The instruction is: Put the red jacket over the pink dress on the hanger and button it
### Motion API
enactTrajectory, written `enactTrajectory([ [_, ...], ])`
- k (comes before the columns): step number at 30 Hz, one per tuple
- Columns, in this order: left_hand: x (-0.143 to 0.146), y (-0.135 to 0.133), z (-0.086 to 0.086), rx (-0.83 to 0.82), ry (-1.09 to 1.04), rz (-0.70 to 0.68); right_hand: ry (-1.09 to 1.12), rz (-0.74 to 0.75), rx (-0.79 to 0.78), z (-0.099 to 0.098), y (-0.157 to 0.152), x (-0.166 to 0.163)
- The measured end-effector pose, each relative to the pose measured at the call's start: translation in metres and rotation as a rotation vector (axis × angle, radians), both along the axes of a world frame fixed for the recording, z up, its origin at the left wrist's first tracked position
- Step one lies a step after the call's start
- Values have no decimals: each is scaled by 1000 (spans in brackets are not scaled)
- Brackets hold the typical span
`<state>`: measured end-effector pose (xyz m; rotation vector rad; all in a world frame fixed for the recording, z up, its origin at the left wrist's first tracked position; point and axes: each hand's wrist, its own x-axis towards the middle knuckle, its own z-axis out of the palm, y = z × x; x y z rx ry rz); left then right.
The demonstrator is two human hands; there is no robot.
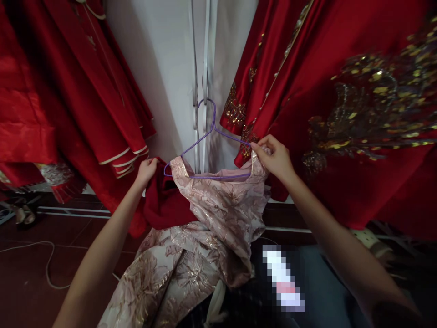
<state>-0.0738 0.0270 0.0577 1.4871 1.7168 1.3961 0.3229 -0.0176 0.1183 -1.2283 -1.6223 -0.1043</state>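
A pale pink dress with a gold floral pattern (218, 200) hangs by its shoulders from a thin purple hanger (227, 133). The hanger's hook lies against a white slotted upright; whether it is caught there I cannot tell. My right hand (275, 157) is closed in a pinch on the dress's right shoulder strap, at the hanger's end. On the other side, my left hand (147, 171) is closed on a dark red cloth (167, 202) just beyond the hanger's left end. That cloth partly sits behind the dress. The dress's lower part spreads toward me.
Red garments (102, 91) hang at the left, and red garments with gold sequins (368, 105) at the right. White metal uprights (206, 54) run down the wall between them. A white cable (51, 269) lies on the dark tiled floor, with shoes (25, 215) at far left.
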Motion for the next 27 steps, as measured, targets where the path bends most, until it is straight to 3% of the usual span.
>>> enactTrajectory([
  [4,25,5,48,71,-202,77,-25,-75,25,5,-19,-8],
  [9,87,-15,93,313,-149,-40,-81,-128,80,2,-41,-32],
  [13,125,-31,104,395,52,-267,-83,-101,54,-5,-48,-40],
  [16,122,-35,103,376,133,-411,-71,-51,-27,0,-40,-29],
  [19,102,-35,104,266,152,-520,-148,-32,-313,19,-16,-12],
  [21,88,-35,108,114,127,-564,-231,24,-656,36,6,-5],
  [24,76,-37,115,-119,111,-628,-413,250,-1085,54,37,-11],
  [27,71,-37,118,-197,155,-660,-508,559,-1239,52,55,-34],
])
